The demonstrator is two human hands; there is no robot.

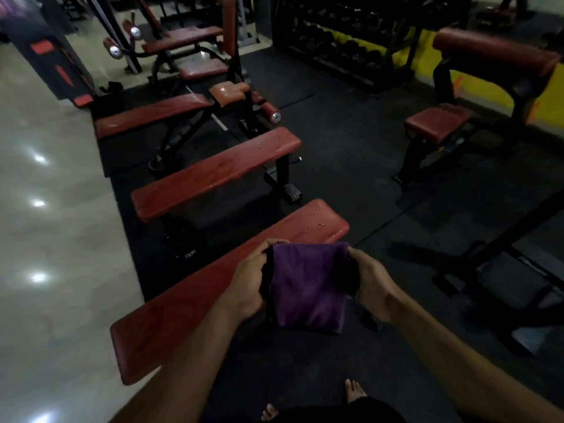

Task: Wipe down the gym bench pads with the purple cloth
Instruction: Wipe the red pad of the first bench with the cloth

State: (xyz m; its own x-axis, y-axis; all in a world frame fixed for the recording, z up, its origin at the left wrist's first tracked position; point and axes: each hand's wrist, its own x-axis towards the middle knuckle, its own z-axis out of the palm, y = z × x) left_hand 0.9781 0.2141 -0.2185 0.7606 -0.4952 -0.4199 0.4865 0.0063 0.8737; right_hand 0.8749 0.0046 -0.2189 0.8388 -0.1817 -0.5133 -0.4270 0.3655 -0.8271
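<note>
A person stands over the near bench [189, 303], the left hand [248, 285] and right hand [370, 288] each gripping a side of the purple cloth [308, 288], held stretched above the pad. Droplets [317, 222] on its far end suggest wiping has barely begun; the next bench [213, 172] also looks wet.

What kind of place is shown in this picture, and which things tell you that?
Most likely a gym: red padded flat benches stand in a row on black rubber floor mats, and a rack of dumbbells lines the far wall.
</note>
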